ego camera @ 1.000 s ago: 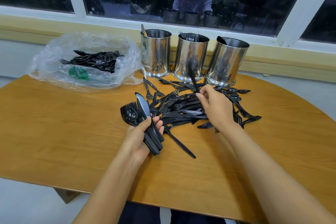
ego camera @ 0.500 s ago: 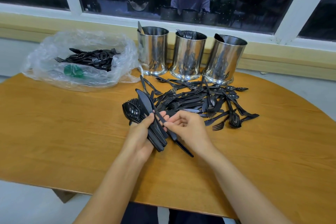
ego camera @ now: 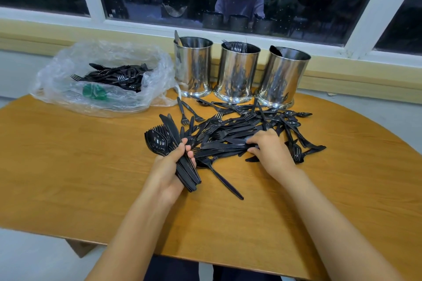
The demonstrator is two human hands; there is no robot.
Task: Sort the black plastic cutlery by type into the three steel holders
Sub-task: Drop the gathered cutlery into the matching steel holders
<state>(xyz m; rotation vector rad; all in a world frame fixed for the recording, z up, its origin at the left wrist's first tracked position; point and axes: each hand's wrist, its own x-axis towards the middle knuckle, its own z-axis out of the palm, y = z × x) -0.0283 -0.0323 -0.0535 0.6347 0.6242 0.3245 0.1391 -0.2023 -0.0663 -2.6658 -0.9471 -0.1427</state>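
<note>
Cutlery bundle (ego camera: 173, 143) of spoons, forks and knives clenched in left hand (ego camera: 170, 170), heads pointing up-left, handles down-right, beside it right hand (ego camera: 270, 151) palm-down pinching a knife (ego camera: 226, 141) lying left-right in the loose pile (ego camera: 246, 125) mid-desk (ego camera: 68, 166), three steel holders (ego camera: 237, 70) upright behind.

Three shiny steel holders stand upright in a row at the back: the left holder (ego camera: 193, 66) shows a knife tip at its rim, the middle holder (ego camera: 237, 71) bristles with fork tines, the right holder (ego camera: 283, 76) shows a dark rounded piece at its rim. Just in front sprawls the loose pile of black cutlery (ego camera: 239, 130), forks, spoons and knives crisscrossed flat. A mixed bundle (ego camera: 170, 143) fans upward, and one long piece (ego camera: 222, 178) lies apart, angled toward the near edge.
</note>
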